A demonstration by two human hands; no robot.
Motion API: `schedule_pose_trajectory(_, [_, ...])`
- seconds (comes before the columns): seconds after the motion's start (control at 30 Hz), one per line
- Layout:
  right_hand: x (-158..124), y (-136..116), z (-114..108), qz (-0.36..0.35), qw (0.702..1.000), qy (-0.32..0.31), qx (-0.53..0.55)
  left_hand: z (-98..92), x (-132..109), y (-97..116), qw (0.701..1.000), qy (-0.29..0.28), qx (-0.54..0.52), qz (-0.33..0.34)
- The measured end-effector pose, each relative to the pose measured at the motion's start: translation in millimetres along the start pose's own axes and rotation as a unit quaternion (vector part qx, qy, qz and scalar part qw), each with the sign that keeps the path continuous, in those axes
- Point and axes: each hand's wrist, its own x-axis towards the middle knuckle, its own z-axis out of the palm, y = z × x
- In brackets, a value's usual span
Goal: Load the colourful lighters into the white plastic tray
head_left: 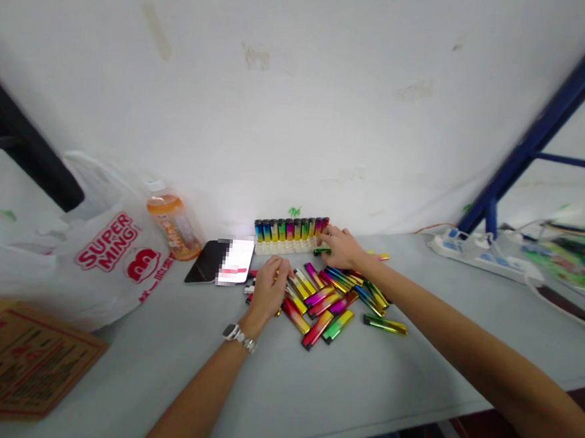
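Shiny lighters in several colours stand upright in a row (286, 229) along the back of a pale, bumpy rack (283, 247) by the wall. At the row's right end, my right hand (341, 247) has its fingers closed round the lighter there, partly hiding it. Below those fingers lies a dark green lighter (321, 252). My left hand (269, 287), with a watch (234, 333) at the wrist, is closed at the left side of a loose pile of lighters (321, 301). A yellow glint shows by its fingertips, but what they hold is unclear.
Left of the rack lie a dark tablet (208, 261) and a lit phone (236, 262). Further left are an orange drink bottle (174, 223), a white plastic bag (104, 252) and a cardboard box (27, 360). A white power strip (480, 255) sits at the right by a blue frame (529, 135).
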Motion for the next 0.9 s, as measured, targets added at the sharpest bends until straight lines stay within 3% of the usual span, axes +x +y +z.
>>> schedule_pose_trajectory(0.2, [4, -3, -1, 0.022, 0.998, -0.049, -0.037, 0.5, 0, 1, 1.000, 0.011, 0.004, -0.004])
schedule_pose_trajectory(0.37, [12, -5, 2, -0.023, 0.998, -0.044, -0.036, 1.0, 1, 1, 1.000, 0.008, 0.017, 0.004])
schedule_pose_trajectory(0.43, [11, -7, 2, -0.039, 0.999, -0.013, -0.001, 0.9, 1, 0, 1.000, 0.007, 0.022, 0.007])
schedule_pose_trajectory(0.53, [8, -14, 1, -0.027, 0.984, 0.095, 0.151, 0.3, 1, 0, 1.000, 0.009, 0.027, 0.010])
schedule_pose_trajectory(0.6, [6, -25, 0, 0.012, 0.937, 0.176, 0.302, -0.3, 1, 0, 0.999, 0.009, 0.030, 0.011])
schedule_pose_trajectory(0.73, [0, -58, 2, 0.097, 0.777, 0.263, 0.564, -0.9, 0, 1, 0.999, 0.007, 0.031, 0.011])
schedule_pose_trajectory(0.83, [-7, -82, 5, 0.155, 0.663, 0.268, 0.682, -0.3, 0, 0, 0.999, 0.013, 0.030, 0.010])
schedule_pose_trajectory(0.9, [-13, -93, 8, 0.173, 0.610, 0.244, 0.734, 0.4, 0, -2, 0.999, 0.015, 0.026, 0.010])
